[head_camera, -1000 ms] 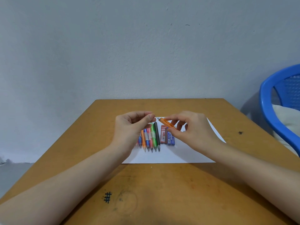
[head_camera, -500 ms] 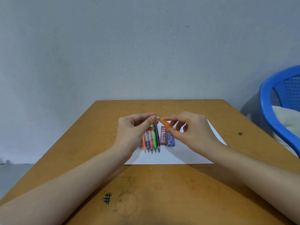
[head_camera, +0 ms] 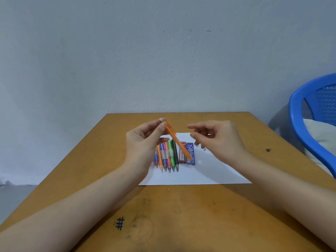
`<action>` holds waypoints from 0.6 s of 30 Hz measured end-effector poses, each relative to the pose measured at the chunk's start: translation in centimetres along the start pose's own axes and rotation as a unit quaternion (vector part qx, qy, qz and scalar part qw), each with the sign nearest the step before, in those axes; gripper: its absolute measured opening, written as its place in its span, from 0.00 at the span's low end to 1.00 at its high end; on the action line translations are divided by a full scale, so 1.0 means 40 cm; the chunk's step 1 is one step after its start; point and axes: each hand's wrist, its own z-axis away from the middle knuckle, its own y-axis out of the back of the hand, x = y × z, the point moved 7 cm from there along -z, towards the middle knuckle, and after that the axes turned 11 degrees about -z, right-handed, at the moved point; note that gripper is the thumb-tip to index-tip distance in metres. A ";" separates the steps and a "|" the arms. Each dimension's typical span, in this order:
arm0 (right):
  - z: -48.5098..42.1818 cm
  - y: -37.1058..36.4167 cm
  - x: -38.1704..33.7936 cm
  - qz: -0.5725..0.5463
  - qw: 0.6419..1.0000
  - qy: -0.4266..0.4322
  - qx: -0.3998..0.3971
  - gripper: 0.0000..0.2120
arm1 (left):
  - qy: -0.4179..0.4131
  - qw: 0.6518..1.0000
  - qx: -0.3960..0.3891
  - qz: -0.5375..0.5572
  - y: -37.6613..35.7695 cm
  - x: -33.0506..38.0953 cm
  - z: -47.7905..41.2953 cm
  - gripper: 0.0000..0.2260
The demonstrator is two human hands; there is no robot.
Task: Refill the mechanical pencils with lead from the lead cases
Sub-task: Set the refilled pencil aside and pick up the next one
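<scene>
My left hand [head_camera: 143, 140] pinches the top end of an orange mechanical pencil [head_camera: 177, 140], which slants down to the right above the paper with its white eraser end up. My right hand [head_camera: 220, 140] hovers to the right of it, fingers loosely curled, holding nothing. Below, on a white sheet of paper [head_camera: 209, 171], several coloured mechanical pencils [head_camera: 168, 157] lie side by side, tips toward me. A red lead case [head_camera: 182, 153] and a blue lead case [head_camera: 190, 155] lie right of them.
The paper rests on a wooden table [head_camera: 181, 215] with a black hash mark [head_camera: 119, 223] near me. A blue plastic chair [head_camera: 309, 120] with a white cushion stands at the right. A grey wall is behind.
My right hand let go of the orange pencil and drew away to the right. My left hand now holds the pencil alone, swung so its tip points down.
</scene>
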 end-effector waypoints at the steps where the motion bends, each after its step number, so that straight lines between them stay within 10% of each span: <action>1: -0.011 0.015 0.012 -0.002 1.000 -0.015 0.011 0.12 | 0.001 1.000 0.012 0.002 0.008 0.002 -0.004 0.07; 18: -0.047 0.045 0.209 0.282 0.938 -0.157 -0.124 0.05 | -0.084 0.986 -0.002 -0.146 0.010 0.012 -0.009 0.07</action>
